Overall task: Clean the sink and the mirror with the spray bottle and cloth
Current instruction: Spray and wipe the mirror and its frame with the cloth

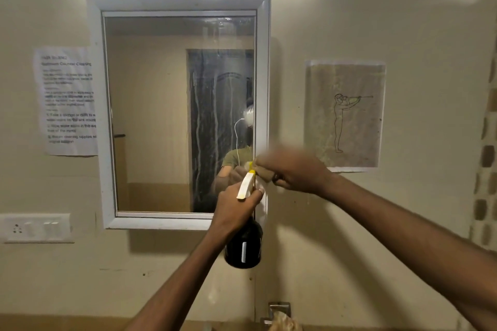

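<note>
mirror: white-framed, wall-mounted, streaks seen on right half of glass | left hand: closed round neck of dark spray bottle, held upright at mirror's lower right corner | right hand: blurred, clenched on tan cloth, just right of the nozzle

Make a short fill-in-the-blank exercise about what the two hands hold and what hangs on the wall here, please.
1. The left hand holds a dark spray ____.
2. The right hand holds a ____ at the lower right edge of the mirror.
3. Streaks run down the glass on its ____ side.
4. The drawing hangs to the ____ of the mirror.

Missing words: bottle; cloth; right; right
</note>
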